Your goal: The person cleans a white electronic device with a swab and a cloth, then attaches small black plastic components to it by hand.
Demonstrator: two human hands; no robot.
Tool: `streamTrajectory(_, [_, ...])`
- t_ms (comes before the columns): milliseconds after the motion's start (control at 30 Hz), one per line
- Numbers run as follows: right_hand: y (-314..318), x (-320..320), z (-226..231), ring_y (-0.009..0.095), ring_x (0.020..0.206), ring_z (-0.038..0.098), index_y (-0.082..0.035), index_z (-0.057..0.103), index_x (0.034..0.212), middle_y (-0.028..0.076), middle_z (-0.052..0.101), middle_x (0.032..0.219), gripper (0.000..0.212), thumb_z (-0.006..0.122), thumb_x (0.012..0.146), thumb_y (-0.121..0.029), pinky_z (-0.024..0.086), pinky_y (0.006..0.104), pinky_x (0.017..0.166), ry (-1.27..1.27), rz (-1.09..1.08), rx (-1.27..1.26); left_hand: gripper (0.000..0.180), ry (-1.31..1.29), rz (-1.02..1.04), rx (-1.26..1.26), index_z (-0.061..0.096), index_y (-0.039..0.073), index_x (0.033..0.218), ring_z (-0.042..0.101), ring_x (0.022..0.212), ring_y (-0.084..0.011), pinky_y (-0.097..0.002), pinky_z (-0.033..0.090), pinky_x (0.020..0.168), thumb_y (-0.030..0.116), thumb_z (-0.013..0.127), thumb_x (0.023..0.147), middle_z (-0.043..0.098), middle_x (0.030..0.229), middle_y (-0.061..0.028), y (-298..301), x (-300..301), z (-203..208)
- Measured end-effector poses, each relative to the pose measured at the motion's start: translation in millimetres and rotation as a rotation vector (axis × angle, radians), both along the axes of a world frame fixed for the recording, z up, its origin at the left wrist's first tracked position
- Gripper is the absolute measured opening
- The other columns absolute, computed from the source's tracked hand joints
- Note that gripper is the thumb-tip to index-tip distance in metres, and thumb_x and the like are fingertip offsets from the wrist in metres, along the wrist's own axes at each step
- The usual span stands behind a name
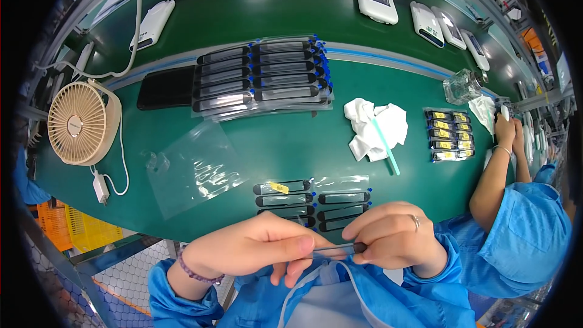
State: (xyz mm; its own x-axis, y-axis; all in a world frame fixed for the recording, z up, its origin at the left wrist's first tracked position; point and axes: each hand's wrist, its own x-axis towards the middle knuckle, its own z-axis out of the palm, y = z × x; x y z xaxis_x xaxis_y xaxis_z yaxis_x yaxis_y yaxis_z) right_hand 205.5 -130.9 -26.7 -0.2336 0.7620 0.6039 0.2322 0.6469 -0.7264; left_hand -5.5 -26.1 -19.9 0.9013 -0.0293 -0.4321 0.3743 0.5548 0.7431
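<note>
Green work table (291, 140): smooth, matte, curved by the lens. Beyond its near edge, both hands meet just off the table.
Clear plastic bag (193, 167): glossy, crinkled, flat on the table left of the hands.
Beige desk fan (79, 123): round, ribbed grille, far left on the table.
Left hand (255, 246): fingers pinched shut on the strip's left end.
Right hand (395, 237): ringed, clamped on its right end.
Thin dark strip (337, 248): narrow, rigid, glossy, spanning the two hands.

Fan (77, 123) left, cloth (371, 126) right, strips (313, 203) btwn, nearer.
</note>
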Motion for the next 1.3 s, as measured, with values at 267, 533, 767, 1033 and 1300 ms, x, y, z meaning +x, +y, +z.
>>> streamTrajectory(267, [-8, -5, -9, 0.026, 0.069, 0.064, 0.005, 0.059, 0.081, 0.015, 0.063, 0.076, 0.018, 0.07, 0.067, 0.004, 0.052, 0.0322, 0.063, 0.326, -0.315, -0.262, 0.043, -0.021, 0.176, 0.148, 0.058, -0.007, 0.109, 0.055, 0.06, -0.0111, -0.0212, 0.044, 0.054, 0.027, 0.035, 0.097, 0.054, 0.064, -0.0024, -14, 5, 5])
streamTrajectory(533, [-11, -16, 3, 0.026, 0.065, 0.064, 0.006, 0.062, 0.083, 0.014, 0.063, 0.076, 0.02, 0.069, 0.065, 0.003, 0.051, 0.0289, 0.058, -0.104, -0.608, -0.093, 0.028, -0.085, 0.463, 1.033, 0.059, 0.003, 0.111, 0.055, 0.056, -0.0176, -0.0265, 0.045, 0.052, 0.003, 0.055, 0.083, 0.058, 0.074, -0.0079, -37, 16, 11])
streamTrajectory(767, [-8, -22, 2, 0.024, 0.064, 0.064, 0.006, 0.062, 0.081, 0.014, 0.064, 0.074, 0.016, 0.067, 0.066, 0.004, 0.052, 0.0289, 0.058, -0.087, -0.696, -0.113, 0.03, -0.111, 0.504, 1.089, 0.059, 0.004, 0.111, 0.054, 0.053, -0.0177, -0.0263, 0.045, 0.049, 0.003, 0.056, 0.082, 0.057, 0.072, -0.0071, -43, 26, 4])
streamTrajectory(1033, [-10, -14, 0, 0.023, 0.061, 0.063, 0.006, 0.062, 0.08, 0.013, 0.064, 0.073, 0.016, 0.065, 0.064, 0.006, 0.051, 0.0283, 0.057, -0.054, -0.692, -0.115, 0.03, -0.104, 0.443, 1.075, 0.059, 0.004, 0.112, 0.053, 0.054, -0.0173, -0.0264, 0.045, 0.05, 0.003, 0.056, 0.082, 0.057, 0.073, -0.007, -43, 26, 6])
streamTrajectory(1300, [-15, 15, 4, 0.024, 0.065, 0.063, 0.003, 0.062, 0.079, 0.011, 0.063, 0.075, 0.024, 0.067, 0.055, 0.002, 0.053, 0.0302, 0.056, -0.3, -0.394, 0.155, 0.024, -0.117, 0.183, 0.598, 0.06, -0.004, 0.106, 0.06, 0.067, -0.0161, -0.0259, 0.048, 0.063, 0.004, 0.053, 0.085, 0.061, 0.082, -0.0114, -24, 19, 15])
